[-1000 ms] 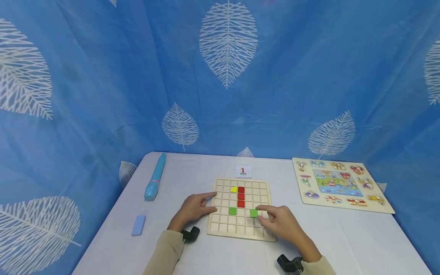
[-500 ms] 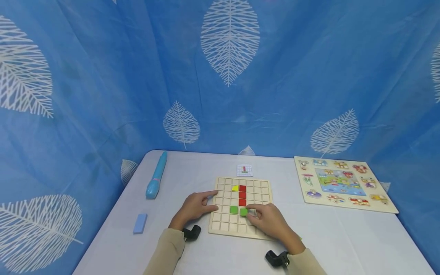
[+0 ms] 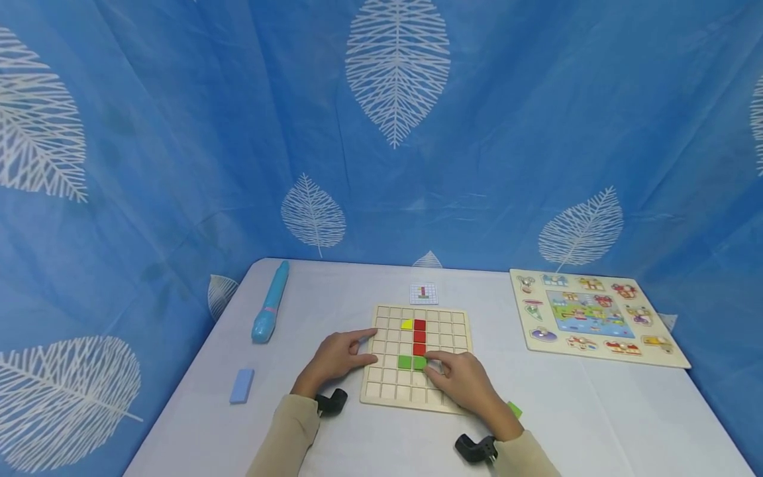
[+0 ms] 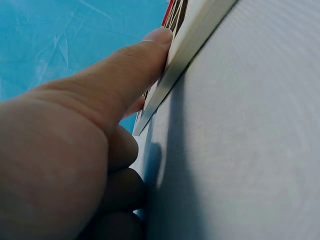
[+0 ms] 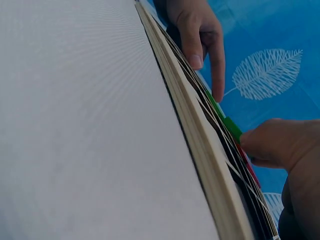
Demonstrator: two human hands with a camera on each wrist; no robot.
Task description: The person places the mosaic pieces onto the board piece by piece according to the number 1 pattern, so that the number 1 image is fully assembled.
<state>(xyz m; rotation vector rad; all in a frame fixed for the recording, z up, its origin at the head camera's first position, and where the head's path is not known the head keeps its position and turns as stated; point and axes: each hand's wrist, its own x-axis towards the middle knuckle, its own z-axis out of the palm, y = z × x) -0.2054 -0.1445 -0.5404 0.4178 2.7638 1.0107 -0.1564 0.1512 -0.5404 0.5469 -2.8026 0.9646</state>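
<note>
A square wooden grid board (image 3: 389, 376) lies on the table. My left hand (image 3: 338, 360) rests on its left edge with thumb and index finger. In the left wrist view the thumb (image 4: 130, 70) lies along the rim and the lower fingers are curled under. My right hand (image 3: 465, 379) pinches a green square tile (image 3: 419, 364) between thumb and index finger, right at the grid. To its left, another green tile (image 3: 405, 362) sits in a cell. Red tiles (image 3: 420, 336) form a column above, with a yellow tile (image 3: 407, 324) beside the top one.
A small pattern card (image 3: 423, 293) lies behind the board. Partly behind the right forearm shows a further green tile (image 3: 514, 410). At left are a turquoise wand-like object (image 3: 271, 301) and a blue block (image 3: 241, 386). A wooden picture puzzle (image 3: 596, 318) occupies the back right.
My right hand has carried the green tile leftward across the board, to beside the other green tile under the red column. The left hand keeps its place. A green tile near the right forearm has come into view.
</note>
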